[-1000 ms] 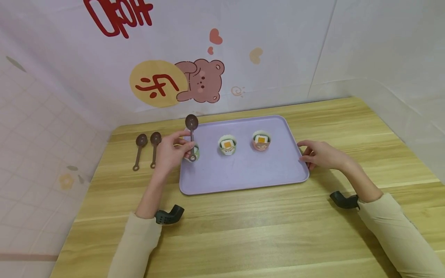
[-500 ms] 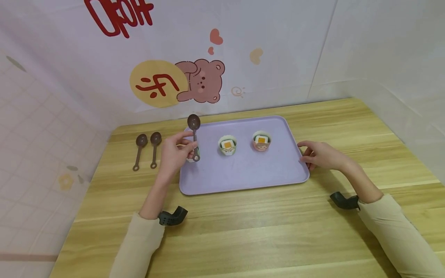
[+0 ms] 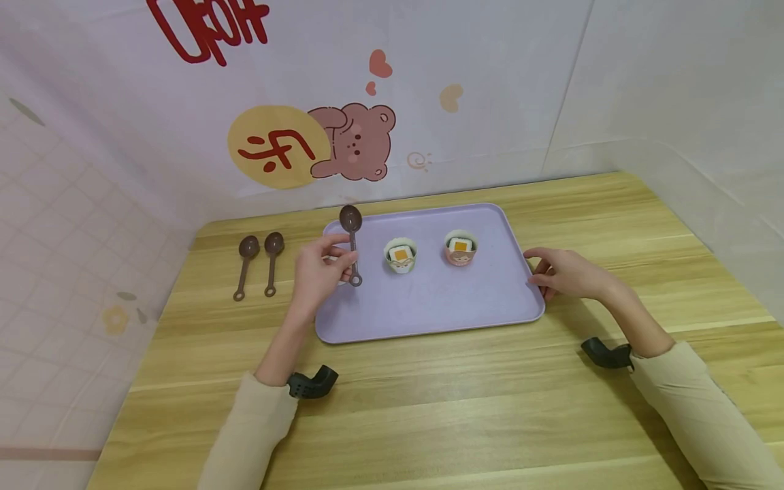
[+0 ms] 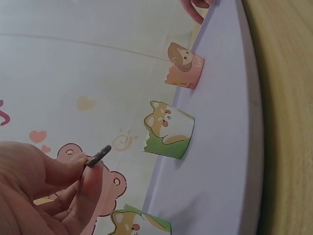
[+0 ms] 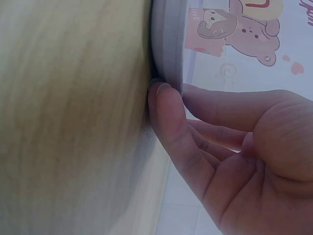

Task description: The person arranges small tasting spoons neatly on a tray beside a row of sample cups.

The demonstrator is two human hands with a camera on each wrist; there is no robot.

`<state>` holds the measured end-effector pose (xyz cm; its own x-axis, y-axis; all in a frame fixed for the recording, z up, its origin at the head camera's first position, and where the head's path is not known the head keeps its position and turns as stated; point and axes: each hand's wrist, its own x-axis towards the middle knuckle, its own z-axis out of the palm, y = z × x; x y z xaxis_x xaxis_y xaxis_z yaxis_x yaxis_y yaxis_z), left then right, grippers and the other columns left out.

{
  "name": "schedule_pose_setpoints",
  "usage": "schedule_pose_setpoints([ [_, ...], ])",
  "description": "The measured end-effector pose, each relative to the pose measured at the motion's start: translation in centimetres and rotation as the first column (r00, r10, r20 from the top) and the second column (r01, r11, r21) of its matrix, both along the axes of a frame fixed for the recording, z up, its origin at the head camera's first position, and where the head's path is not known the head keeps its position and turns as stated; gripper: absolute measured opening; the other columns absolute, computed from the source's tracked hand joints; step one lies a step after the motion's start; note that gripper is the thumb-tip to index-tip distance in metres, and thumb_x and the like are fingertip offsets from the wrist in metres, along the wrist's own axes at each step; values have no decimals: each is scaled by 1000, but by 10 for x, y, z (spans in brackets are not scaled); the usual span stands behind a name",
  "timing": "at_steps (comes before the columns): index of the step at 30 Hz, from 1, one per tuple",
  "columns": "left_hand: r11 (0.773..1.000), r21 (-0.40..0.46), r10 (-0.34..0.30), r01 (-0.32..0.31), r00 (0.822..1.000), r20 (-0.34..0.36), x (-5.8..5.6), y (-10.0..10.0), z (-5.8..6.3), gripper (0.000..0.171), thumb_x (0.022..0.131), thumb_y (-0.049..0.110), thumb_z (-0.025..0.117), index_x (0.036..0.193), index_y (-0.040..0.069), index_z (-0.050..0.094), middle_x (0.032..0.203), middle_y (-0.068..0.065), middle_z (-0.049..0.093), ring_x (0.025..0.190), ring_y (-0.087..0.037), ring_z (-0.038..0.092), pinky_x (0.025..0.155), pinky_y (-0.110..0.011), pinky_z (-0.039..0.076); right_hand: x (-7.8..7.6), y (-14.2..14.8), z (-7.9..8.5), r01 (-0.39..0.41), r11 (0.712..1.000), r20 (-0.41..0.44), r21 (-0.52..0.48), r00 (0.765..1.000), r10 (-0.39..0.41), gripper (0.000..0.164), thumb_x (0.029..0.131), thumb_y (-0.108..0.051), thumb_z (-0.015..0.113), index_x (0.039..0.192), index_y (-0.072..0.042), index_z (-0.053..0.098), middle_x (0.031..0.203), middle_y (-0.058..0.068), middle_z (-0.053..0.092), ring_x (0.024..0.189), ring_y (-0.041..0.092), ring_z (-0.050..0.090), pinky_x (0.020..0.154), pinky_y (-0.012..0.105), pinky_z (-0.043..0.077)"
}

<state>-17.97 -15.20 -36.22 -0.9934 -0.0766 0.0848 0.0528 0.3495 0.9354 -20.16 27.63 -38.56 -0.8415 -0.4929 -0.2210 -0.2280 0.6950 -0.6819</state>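
My left hand (image 3: pixel 321 271) pinches the handle of a brown spoon (image 3: pixel 352 219) between thumb and fingers, bowl end away from me. It is above the left part of a lilac tray (image 3: pixel 422 303). Beneath it stands a green dog-print paper cup (image 4: pixel 142 223), mostly hidden by the hand in the head view. A matching cup (image 3: pixel 401 267) in the middle and a pink cup (image 3: pixel 460 257) to its right each hold a white piece with an orange square on top. My right hand (image 3: pixel 566 273) grips the tray's right rim, thumb on the rim and fingers under it.
Two more brown spoons (image 3: pixel 243 267) (image 3: pixel 272 264) lie side by side on the wooden table (image 3: pixel 392 408), left of the tray. Behind the table hangs a pale printed backdrop (image 3: pixel 490 122) with a bear. Dark wrist mounts (image 3: pixel 314 382) sit on both forearms.
My left hand has moved slightly right with the spoon, further over the tray, covering more of the left cup. My right hand and the tray have stayed still.
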Motion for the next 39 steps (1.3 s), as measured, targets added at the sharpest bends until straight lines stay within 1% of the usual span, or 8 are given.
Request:
schedule_pose_setpoints([
  [6,1000,11,-11,11,1000,-12,-1,5,-3,31,90,-2,73,121,-6,67,89,-23,69,52,-7,61,52,-23,57,0,0,1,1,1000,-5,1,1000,-1,53,97,1,63,139,20,37,90,14,68,67,22,67,60,33,59],
  [13,1000,9,-17,17,1000,-10,-2,9,-7,31,90,-3,73,120,-6,68,88,-22,70,52,-7,62,56,-32,60,1,0,0,6,1000,-4,-5,1000,-6,53,97,1,63,139,20,37,90,15,68,68,23,68,61,34,59],
  [16,1000,15,-13,13,1000,-8,-2,11,-8,30,90,-3,74,119,-5,68,88,-23,70,52,-8,62,56,-33,60,1,0,0,7,1000,-5,-10,1000,-7,53,97,2,63,139,20,36,90,15,68,68,23,68,60,34,60],
  [20,1000,20,-8,9,1000,-12,-2,14,-9,30,90,-4,73,119,-6,68,89,-24,70,52,-8,62,54,-30,59,0,0,0,8,1000,-2,-14,1000,-8,53,97,2,63,139,20,36,90,16,68,68,23,68,60,35,60],
  [24,1000,25,-6,7,1000,-12,-2,16,-12,31,90,-4,73,120,-7,67,89,-25,70,52,-8,62,54,-30,59,0,1,0,2,1000,3,-12,1000,-2,54,97,2,63,139,21,35,90,16,68,68,24,68,61,35,60],
  [31,998,60,-16,15,1000,12,-4,21,-18,32,89,-5,73,121,-7,66,92,-27,70,52,-7,62,53,-26,58,-1,2,-2,2,1000,-2,-7,1000,-2,53,98,1,63,139,19,36,90,14,68,68,22,67,60,33,59],
  [39,1000,30,-8,7,999,32,-3,25,-21,32,89,-3,74,121,-6,67,89,-23,71,53,-10,63,58,-37,61,0,1,0,5,1000,4,-14,1000,-5,53,97,2,63,139,20,36,90,15,67,69,23,68,60,35,59],
])
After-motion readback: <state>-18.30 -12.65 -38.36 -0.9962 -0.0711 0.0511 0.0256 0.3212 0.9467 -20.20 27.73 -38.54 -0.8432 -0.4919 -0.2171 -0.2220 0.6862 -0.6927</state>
